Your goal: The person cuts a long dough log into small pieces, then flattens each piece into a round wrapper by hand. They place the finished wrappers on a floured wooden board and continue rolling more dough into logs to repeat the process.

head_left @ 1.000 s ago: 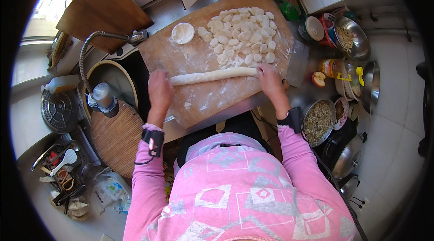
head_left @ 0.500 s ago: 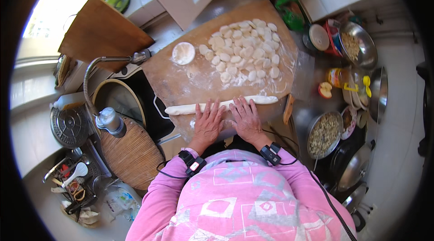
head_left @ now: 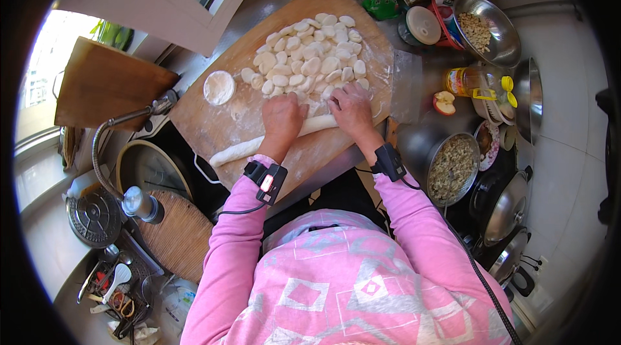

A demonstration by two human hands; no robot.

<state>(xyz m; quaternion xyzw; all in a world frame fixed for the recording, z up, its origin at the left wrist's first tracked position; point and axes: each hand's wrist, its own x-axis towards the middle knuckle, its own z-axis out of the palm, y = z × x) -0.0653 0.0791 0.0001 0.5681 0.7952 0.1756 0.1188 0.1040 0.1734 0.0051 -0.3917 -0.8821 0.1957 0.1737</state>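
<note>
Both hands press palm-down on a long rope of dough that lies across the floured wooden board. The left hand and the right hand sit side by side on the rope's right half, fingers spread flat, each grip open and closed around nothing. The rope's left end runs free toward the board's edge. Just beyond the fingers lies a heap of cut dough pieces, with a flattened round of dough to its left.
</note>
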